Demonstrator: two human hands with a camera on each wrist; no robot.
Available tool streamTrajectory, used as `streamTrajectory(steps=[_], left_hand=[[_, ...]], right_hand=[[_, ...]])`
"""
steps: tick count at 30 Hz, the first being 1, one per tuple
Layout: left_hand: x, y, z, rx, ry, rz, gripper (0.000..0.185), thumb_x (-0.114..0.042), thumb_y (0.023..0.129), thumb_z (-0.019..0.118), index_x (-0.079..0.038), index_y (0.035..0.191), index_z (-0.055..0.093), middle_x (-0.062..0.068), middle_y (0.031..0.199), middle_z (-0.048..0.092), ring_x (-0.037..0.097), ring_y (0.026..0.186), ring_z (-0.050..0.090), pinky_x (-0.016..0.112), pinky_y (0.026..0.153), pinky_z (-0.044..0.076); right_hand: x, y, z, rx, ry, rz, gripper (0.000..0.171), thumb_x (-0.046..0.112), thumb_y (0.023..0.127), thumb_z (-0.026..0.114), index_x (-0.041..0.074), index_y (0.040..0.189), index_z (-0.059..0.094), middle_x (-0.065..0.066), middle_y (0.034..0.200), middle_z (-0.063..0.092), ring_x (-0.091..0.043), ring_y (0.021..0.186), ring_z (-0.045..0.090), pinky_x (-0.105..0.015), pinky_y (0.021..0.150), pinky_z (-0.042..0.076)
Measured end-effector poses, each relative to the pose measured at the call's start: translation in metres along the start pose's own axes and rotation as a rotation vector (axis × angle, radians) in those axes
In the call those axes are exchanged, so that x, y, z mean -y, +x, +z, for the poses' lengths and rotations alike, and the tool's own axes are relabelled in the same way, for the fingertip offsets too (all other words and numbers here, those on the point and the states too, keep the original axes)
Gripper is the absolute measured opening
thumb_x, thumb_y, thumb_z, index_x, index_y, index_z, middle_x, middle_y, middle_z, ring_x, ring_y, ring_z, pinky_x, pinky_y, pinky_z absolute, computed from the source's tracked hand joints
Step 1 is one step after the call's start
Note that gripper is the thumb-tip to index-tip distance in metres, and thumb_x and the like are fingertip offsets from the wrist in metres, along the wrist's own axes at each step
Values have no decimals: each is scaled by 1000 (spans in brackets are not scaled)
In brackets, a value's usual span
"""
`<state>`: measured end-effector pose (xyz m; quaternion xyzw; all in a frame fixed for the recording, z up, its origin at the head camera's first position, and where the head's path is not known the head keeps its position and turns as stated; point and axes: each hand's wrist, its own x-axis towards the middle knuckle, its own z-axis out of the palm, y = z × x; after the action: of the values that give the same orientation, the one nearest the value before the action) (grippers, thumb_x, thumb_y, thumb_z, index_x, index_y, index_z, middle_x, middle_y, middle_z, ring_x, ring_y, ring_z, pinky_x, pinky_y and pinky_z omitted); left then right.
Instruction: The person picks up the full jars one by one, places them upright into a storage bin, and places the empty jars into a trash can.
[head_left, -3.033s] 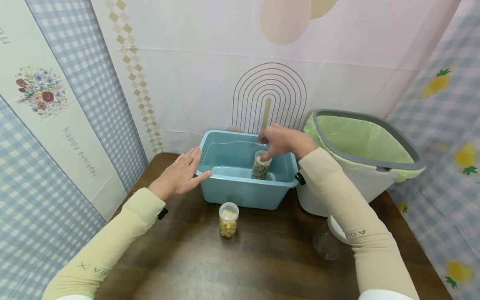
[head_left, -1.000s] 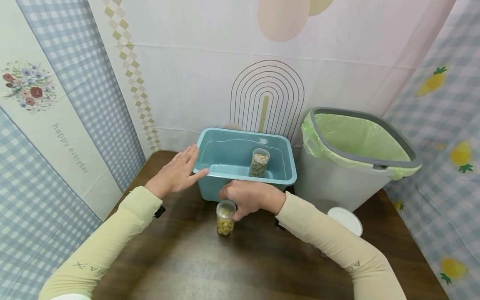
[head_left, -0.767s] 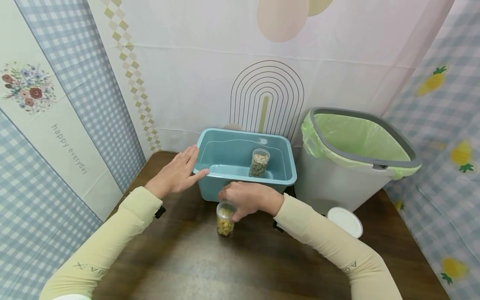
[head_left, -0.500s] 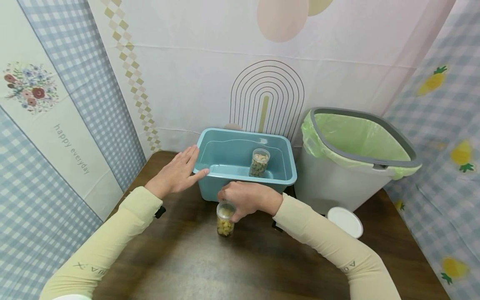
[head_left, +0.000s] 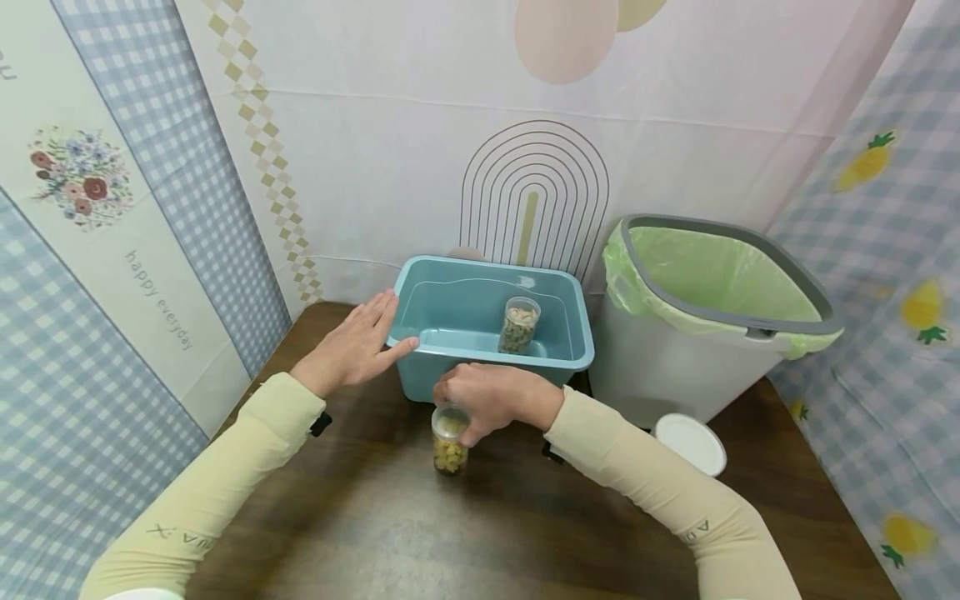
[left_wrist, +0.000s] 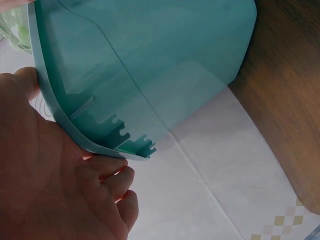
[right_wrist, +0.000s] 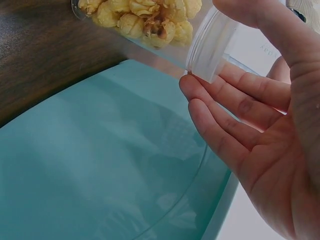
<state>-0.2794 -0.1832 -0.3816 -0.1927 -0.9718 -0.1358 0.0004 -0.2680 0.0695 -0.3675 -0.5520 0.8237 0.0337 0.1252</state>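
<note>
My right hand holds a clear jar of yellow popcorn near its top, thumb on the near side. The jar stands upright on the wooden table, just in front of the light-blue tub. In the right wrist view, fingertips meet the jar's translucent rim. Straight-fingered, my left hand rests at the tub's left rim; its thumb lies over the front corner. In the left wrist view that hand touches the rim from outside. Inside the tub, toward the right, stands a second clear jar with pale and grey-green pieces.
A grey-rimmed bin lined with a green bag stands right of the tub. At its foot is a round white lid, partly behind my right sleeve. Patterned cloth hangs behind and at both sides of the table.
Three seconds ago my right hand was at the jar inside the tub. It has since moved forward and down to the popcorn jar. My left hand stays at the rim.
</note>
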Motion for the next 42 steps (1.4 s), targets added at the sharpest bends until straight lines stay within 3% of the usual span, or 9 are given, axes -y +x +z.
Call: streamTrajectory(steps=[6, 19, 32, 42], left_hand=[[0, 0, 0, 9, -5, -1, 92, -59, 111, 38, 6, 167, 4, 24, 177, 1, 41, 166, 5, 59, 135, 8], [0, 0, 0, 14, -1, -5, 92, -60, 111, 37, 6, 167, 4, 24, 177, 1, 41, 166, 5, 58, 135, 7], [-1, 0, -1, 15, 11, -9, 92, -59, 111, 38, 6, 167, 5, 23, 177, 2, 40, 166, 6, 58, 135, 8], [-1, 1, -2, 23, 15, -18, 93, -61, 110, 37, 5, 168, 2, 22, 178, 0, 40, 166, 4, 57, 135, 6]], right_hand=[[0, -2, -2, 0, 0, -8, 45, 32, 87, 86, 9, 123, 72, -2, 118, 75, -9, 95, 68, -23, 80, 58], [3, -15, -12, 24, -11, -7, 51, 35, 90, 85, 8, 130, 69, -4, 125, 72, -14, 104, 70, -28, 88, 59], [3, -45, -31, 23, 67, 3, 49, 30, 88, 85, 8, 128, 68, -4, 124, 71, -12, 98, 64, -29, 86, 58], [0, -66, -55, -27, 108, -14, 39, 27, 86, 86, 10, 117, 70, 1, 111, 72, -10, 91, 61, -28, 81, 55]])
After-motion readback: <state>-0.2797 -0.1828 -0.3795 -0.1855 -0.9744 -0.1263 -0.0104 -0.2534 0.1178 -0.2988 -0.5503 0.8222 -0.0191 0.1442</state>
